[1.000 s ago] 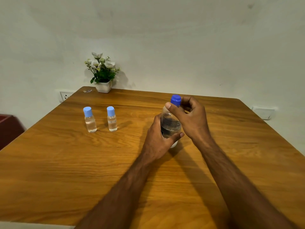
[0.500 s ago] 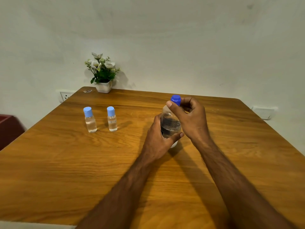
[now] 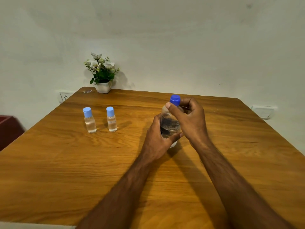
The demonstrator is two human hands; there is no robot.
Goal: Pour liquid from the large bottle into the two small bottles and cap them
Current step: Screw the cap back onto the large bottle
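Observation:
The large clear bottle [image 3: 170, 125] stands upright on the wooden table [image 3: 66, 171], right of centre, with a dark blue cap [image 3: 175, 100] on top. My left hand [image 3: 159, 141] wraps around its body from the left. My right hand [image 3: 189, 119] grips its neck just below the cap, thumb across the front. Two small clear bottles stand side by side to the left, each with a light blue cap and clear liquid inside: the left small bottle [image 3: 89, 120] and the right small bottle [image 3: 111, 119].
A white pot of flowers [image 3: 102, 75] sits at the table's far left corner, against the wall. A wall socket [image 3: 65, 96] is behind the left edge, and a dark red object [image 3: 8, 129] lies beyond the table's left side.

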